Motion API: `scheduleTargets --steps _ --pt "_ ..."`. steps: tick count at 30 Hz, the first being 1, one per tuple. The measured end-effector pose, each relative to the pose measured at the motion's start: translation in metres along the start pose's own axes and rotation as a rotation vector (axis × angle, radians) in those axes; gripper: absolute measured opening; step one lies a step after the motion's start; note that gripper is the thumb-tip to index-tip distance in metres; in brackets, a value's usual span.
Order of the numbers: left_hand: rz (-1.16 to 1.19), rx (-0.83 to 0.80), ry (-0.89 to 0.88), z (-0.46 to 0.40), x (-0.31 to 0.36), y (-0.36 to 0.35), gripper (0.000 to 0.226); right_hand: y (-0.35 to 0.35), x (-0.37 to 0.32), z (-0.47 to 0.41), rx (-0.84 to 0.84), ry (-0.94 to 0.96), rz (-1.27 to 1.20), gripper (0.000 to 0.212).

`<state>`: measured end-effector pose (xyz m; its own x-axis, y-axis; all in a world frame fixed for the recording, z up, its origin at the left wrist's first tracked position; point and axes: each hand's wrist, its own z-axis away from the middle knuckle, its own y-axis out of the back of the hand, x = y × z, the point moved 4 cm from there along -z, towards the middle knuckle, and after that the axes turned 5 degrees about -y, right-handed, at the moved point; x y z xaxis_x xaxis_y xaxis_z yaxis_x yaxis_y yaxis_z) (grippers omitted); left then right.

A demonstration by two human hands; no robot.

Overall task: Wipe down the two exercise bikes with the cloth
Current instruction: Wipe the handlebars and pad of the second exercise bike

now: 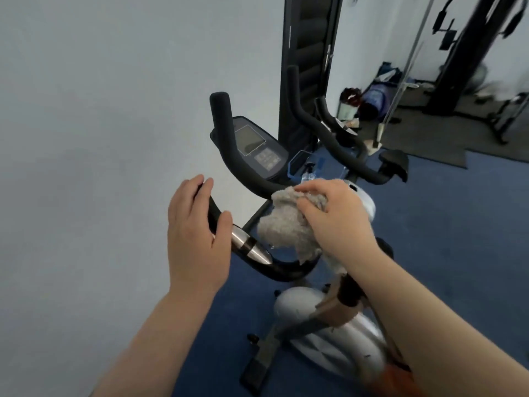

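1. I see the cloth [289, 224], a pale grey, fluffy, crumpled rag, bunched over the middle of the near bike's handlebar [249, 173], just right of the frame's centre.
2. My right hand [335, 216] lies on top of it with fingers curled into the fabric, pressing it onto the bar; a loose corner hangs toward 6 o'clock.
3. My left hand [197, 233], at 9 o'clock from the cloth, wraps loosely round the black grip beside the silver sensor sleeve [250, 246], thumb hooked over it.
4. The console [259, 147] sits at 12 o'clock from the cloth, screen dark.
5. The bike's white body [329, 339] stands at 6 o'clock on blue floor [458, 239].
6. The second bike's handlebar [337, 138] rises at 1 o'clock.
7. A pale wall [114, 110] closes the left side; open floor lies at 3 o'clock.
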<state>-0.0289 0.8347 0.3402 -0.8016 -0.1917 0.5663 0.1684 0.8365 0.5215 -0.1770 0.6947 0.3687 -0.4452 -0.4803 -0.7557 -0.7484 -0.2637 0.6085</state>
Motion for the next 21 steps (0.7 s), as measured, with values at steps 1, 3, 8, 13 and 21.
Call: scheduleTargets --steps 1,3,8,13,21 --pt "-0.004 -0.006 -0.005 0.000 -0.001 0.001 0.049 0.002 0.001 0.000 -0.043 0.013 0.032 0.013" --pt "-0.008 -0.009 -0.008 0.000 -0.001 0.003 0.048 -0.007 0.004 0.014 -0.156 0.043 0.122 0.014" --pt "-0.013 -0.022 0.022 -0.001 0.004 0.004 0.048 -0.020 -0.014 0.047 0.088 0.310 0.349 0.025" --pt "-0.048 -0.044 0.010 -0.001 0.004 0.007 0.049 -0.011 -0.033 0.032 0.241 0.397 0.440 0.024" --pt "-0.035 -0.026 -0.005 0.000 0.003 0.006 0.049 -0.039 0.001 0.054 -0.237 -0.041 -0.243 0.020"
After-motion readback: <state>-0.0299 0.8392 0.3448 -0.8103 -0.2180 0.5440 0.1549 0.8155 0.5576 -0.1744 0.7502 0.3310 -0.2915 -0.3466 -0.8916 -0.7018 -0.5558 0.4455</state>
